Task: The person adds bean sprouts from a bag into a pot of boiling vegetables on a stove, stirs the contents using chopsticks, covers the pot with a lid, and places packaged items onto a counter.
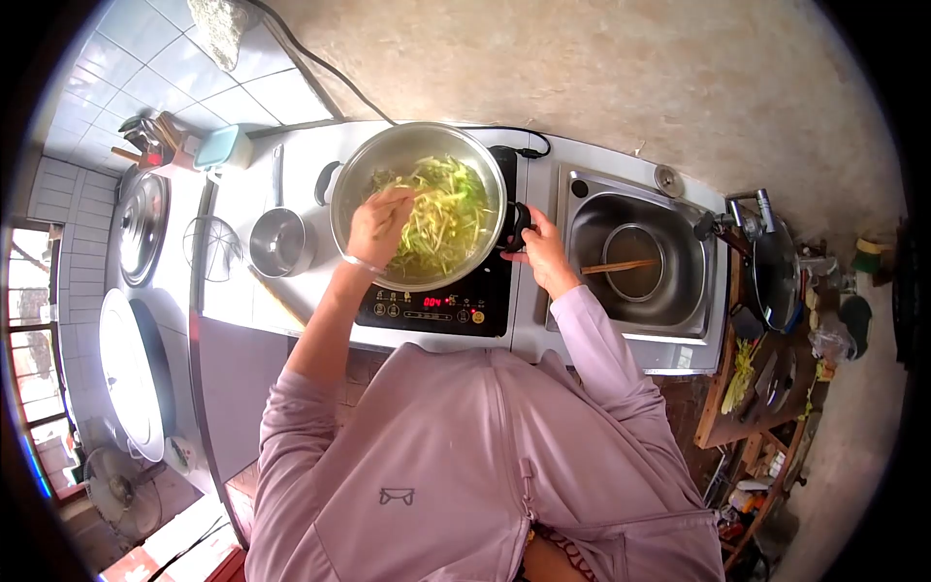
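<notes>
A wide metal pot (347,184) with black handles stands on a black induction cooker (504,291) whose red digits are lit. Inside it lie shredded yellow-green vegetables (441,209) in liquid. My left hand (380,229) is over the left part of the pot, its fingers bunched together at the shreds; whatever they may hold is hidden. On the pot's right side, my right hand (543,254) grips the black pot handle (517,225).
Left of the pot are a small saucepan (279,242) and a wire rack (213,247). A steel sink (684,315) on the right holds a round bowl with chopsticks (619,266) across it. A cable runs behind the cooker. Farther right hangs a wok (776,276).
</notes>
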`<state>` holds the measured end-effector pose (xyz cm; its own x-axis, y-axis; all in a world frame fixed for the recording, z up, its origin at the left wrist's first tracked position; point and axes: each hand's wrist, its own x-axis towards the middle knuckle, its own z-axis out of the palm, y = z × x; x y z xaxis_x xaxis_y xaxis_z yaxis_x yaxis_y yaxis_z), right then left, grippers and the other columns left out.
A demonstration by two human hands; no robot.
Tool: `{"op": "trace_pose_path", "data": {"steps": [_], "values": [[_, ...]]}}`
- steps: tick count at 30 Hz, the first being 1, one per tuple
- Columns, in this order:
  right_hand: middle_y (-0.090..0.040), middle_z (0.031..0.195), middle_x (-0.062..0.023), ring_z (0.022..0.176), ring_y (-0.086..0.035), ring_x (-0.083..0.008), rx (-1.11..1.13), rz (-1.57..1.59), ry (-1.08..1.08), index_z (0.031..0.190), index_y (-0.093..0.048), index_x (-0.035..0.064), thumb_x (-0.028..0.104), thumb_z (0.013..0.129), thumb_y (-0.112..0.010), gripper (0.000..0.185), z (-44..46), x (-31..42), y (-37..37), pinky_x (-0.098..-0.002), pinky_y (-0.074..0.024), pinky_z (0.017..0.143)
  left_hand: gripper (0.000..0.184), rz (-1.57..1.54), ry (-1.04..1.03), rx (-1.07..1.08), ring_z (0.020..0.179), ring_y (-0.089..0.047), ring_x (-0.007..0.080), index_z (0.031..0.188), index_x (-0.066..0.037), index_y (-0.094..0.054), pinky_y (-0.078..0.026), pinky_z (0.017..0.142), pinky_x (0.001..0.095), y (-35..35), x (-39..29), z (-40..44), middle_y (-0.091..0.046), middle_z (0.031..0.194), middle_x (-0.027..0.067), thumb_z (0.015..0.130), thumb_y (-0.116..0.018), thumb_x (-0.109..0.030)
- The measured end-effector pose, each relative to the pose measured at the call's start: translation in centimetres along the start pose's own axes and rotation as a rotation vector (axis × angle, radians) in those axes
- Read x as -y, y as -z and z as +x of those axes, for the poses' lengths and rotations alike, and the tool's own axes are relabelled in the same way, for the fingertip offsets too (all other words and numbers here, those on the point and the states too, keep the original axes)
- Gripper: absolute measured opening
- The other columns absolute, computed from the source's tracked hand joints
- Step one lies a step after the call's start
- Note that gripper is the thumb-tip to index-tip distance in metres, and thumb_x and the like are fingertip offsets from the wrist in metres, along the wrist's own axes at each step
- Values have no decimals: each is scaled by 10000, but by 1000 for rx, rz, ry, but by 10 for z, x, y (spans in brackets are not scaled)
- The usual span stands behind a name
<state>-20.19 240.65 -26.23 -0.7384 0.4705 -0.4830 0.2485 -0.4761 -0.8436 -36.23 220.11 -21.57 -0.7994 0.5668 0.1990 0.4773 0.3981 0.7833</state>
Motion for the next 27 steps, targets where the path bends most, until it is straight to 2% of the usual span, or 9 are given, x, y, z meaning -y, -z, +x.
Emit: {"op": "trace_pose_path", "data": {"steps": [3,4,6,9,15,18,24,26,27], "values": [[-479,989,-70,750,-510,-150,-19,-23,-24,1265,-336,101,-23,830,-331,452,-1,3,0,-375,-540,612,119,-122,139,-103,726,-572,98,913,-15,-589,-435,564,195,47,-18,-7,-622,870,64,824,-526,-60],[-476,995,-69,749,-510,-150,-11,-17,-25,1267,-332,100,-22,833,-329,451,0,2,0,-373,-541,613,120,268,-323,-221,659,-554,74,904,-8,-578,-431,514,202,61,40,0,-616,774,34,831,-519,-83],[-472,1000,-69,749,-509,-149,3,-12,-30,1269,-327,100,-21,835,-328,450,-1,1,1,-371,-542,613,126,-13,222,-161,576,-537,69,869,-7,-587,-425,481,203,87,3,-11,-603,677,27,830,-513,-102],[-452,1002,-69,750,-506,-151,5,5,-8,1281,-315,104,-23,829,-333,470,2,0,0,-381,-545,623,154,-389,112,-192,523,-532,93,821,7,-596,-425,472,212,49,75,-30,-603,661,60,831,-508,-119],[-498,954,-65,751,-523,-155,-18,-55,-4,1291,-308,90,-23,824,-341,481,6,-2,0,-384,-549,636,112,-407,65,-246,607,-555,85,884,6,-588,-430,493,203,30,-10,-30,-616,740,64,830,-521,-65],[-497,961,-66,756,-522,-155,-16,-61,-9,1292,-308,90,-20,826,-341,479,4,-1,0,-384,-549,634,125,-59,167,-26,667,-586,130,844,16,-541,-475,540,216,77,-19,-34,-559,717,48,857,-475,-89],[-500,955,-67,758,-521,-157,6,-46,-6,1286,-318,89,-18,826,-346,474,-1,2,-1,-391,-547,638,118,-142,32,-121,607,-550,118,766,25,-572,-440,515,223,11,-15,-52,-581,689,73,816,-478,-26],[-502,954,-66,760,-521,-158,28,-54,-1,1281,-325,89,-17,824,-348,470,1,3,2,-394,-547,640,102,-499,113,-130,631,-560,128,814,39,-563,-449,527,231,17,-39,-44,-590,724,72,825,-481,-20],[-505,955,-65,764,-523,-158,30,-56,-1,1276,-331,89,-17,822,-349,467,2,3,1,-392,-546,641,137,-515,124,-109,747,-603,192,930,66,-520,-521,654,270,29,-62,-40,-571,857,140,863,-442,-24]]}}
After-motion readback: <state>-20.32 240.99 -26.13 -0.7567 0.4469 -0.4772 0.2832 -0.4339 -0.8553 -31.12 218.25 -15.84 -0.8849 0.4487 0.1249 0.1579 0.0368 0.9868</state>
